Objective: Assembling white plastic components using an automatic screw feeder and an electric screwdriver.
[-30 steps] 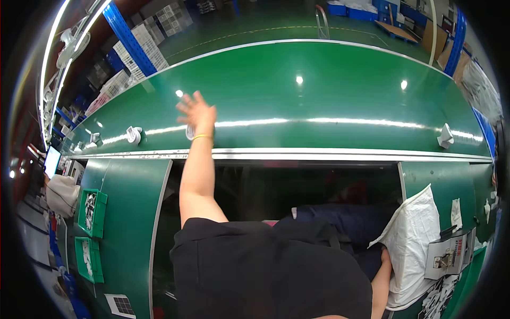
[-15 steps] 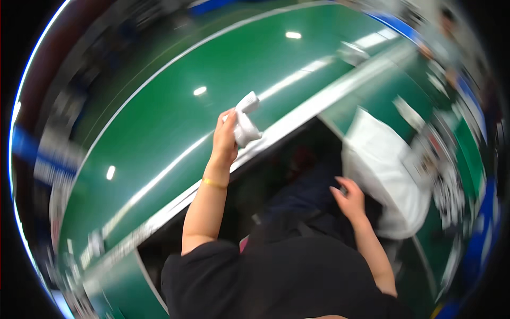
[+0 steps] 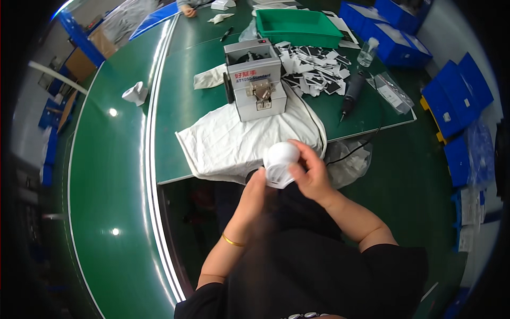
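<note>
A white plastic housing [image 3: 280, 162], with a rounded dome and an angular, hollow-looking end, is held between my two hands above the near edge of the table. My left hand [image 3: 254, 195] grips its lower left side with the fingers closed. On the right side, my right hand [image 3: 312, 173] curls its thumb and fingers round it. Just beyond my hands, a white cloth [image 3: 223, 141] drapes over the table edge. A grey box-shaped machine [image 3: 257, 80] with a metal mechanism on its front stands on that cloth.
Behind the machine are a green tray [image 3: 300, 29] and a pile of black and white pieces [image 3: 319, 69]. An electric screwdriver [image 3: 353, 90] lies to the right. Another white housing [image 3: 136, 93] sits on the green conveyor belt [image 3: 111, 175] at left. A co-worker's hand [image 3: 188, 10] shows at the far edge.
My view has swung right, from the conveyor belt to the table. My left hand has brought the white housing from over the belt to in front of me, and my right hand has taken hold of it.
</note>
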A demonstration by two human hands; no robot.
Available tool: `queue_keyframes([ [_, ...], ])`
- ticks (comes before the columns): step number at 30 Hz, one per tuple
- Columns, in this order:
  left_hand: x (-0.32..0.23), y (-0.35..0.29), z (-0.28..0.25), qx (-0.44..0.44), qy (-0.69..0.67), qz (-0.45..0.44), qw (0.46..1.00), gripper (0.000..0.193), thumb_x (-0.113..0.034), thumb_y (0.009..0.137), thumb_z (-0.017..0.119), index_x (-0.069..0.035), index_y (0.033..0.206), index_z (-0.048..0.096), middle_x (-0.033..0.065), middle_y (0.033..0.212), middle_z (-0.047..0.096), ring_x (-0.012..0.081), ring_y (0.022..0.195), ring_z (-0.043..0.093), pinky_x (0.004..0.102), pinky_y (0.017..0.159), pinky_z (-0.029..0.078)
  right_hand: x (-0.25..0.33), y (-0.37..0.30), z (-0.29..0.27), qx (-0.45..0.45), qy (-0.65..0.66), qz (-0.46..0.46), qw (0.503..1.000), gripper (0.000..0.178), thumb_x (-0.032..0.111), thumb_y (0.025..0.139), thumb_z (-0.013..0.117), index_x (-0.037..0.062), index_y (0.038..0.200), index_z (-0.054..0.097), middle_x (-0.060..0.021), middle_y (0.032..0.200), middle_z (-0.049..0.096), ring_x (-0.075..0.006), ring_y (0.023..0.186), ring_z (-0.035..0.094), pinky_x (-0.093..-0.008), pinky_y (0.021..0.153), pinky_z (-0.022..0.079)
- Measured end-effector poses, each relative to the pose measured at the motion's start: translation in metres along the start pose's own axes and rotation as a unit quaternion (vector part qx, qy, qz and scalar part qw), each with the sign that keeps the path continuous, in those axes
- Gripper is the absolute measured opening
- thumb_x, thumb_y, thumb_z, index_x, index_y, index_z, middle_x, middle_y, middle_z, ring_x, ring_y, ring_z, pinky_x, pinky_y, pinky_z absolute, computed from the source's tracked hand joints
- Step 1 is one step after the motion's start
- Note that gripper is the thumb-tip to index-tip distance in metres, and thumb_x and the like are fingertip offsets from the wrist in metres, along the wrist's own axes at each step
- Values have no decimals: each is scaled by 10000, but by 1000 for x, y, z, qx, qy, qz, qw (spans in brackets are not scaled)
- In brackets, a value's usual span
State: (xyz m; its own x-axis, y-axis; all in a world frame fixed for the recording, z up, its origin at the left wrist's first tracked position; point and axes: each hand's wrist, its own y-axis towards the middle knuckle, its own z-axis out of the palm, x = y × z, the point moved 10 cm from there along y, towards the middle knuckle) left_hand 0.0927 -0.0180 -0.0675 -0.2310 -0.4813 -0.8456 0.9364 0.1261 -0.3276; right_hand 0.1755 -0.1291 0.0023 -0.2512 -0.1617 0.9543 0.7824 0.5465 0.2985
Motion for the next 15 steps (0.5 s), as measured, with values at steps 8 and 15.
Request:
queue_keyframes([
  [8, -83, -26, 37, 30, 421, 373, 826, 1075, -106, 612, 913, -34, 1498, 308, 159, 1497, 384, 298, 1385, 390, 395, 1116, 348, -62, 19, -17, 8, 60, 178, 982, 385, 309, 1023, 540, -32, 1181, 625, -21, 1047, 662, -76, 958, 590, -235, 871, 466],
  [15, -92, -4, 0, -81, 386, 375, 839, 1116, -157, 551, 947, -37, 1476, 335, 171, 1343, 508, 338, 1220, 521, 400, 1012, 452, -18, 141, -85, -97, -284, 38, 953, 247, 194, 933, 662, -11, 1066, 696, -63, 954, 721, -121, 848, 651, -265, 782, 513],
])
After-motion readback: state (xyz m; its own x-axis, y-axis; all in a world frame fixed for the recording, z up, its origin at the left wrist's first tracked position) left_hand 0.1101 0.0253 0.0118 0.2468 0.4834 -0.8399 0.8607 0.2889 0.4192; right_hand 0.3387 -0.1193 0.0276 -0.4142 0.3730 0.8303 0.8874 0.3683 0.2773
